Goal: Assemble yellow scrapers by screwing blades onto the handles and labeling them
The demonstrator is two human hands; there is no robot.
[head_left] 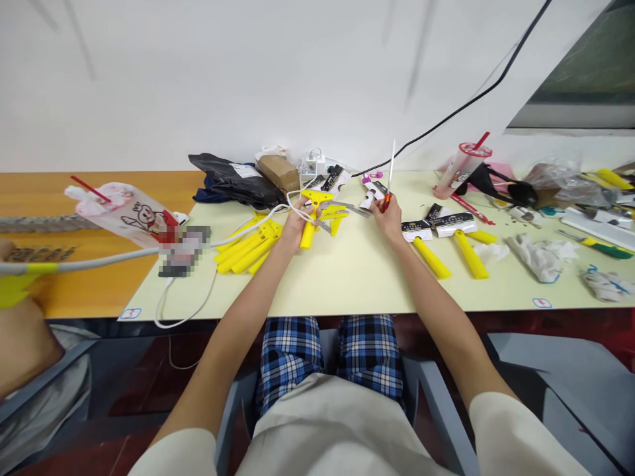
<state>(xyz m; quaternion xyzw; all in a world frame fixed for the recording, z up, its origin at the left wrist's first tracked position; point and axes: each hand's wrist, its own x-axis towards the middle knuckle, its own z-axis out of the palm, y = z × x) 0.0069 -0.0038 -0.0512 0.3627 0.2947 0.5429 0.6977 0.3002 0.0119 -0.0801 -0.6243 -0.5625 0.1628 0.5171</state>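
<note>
My left hand (296, 228) is closed around a yellow scraper (307, 235), its handle pointing toward me and its wide head away. Between the fingers of my right hand (387, 217) is a screwdriver (387, 200) with a red handle, its shaft pointing up. Several yellow scraper handles (248, 250) lie in a pile left of my left hand. Loose yellow pieces and metal blades (354, 209) are just right of the held scraper. Scrapers with black and white card sleeves (455, 225) lie right of my right forearm.
A white cable (243, 233) crosses the table near my left hand. Behind are a black plastic bag (238, 182), a cardboard box (278, 174) and a power strip (313, 162). Drink cups stand at left (141, 215) and right (461, 170). Another person's arm (24, 344) shows at far left.
</note>
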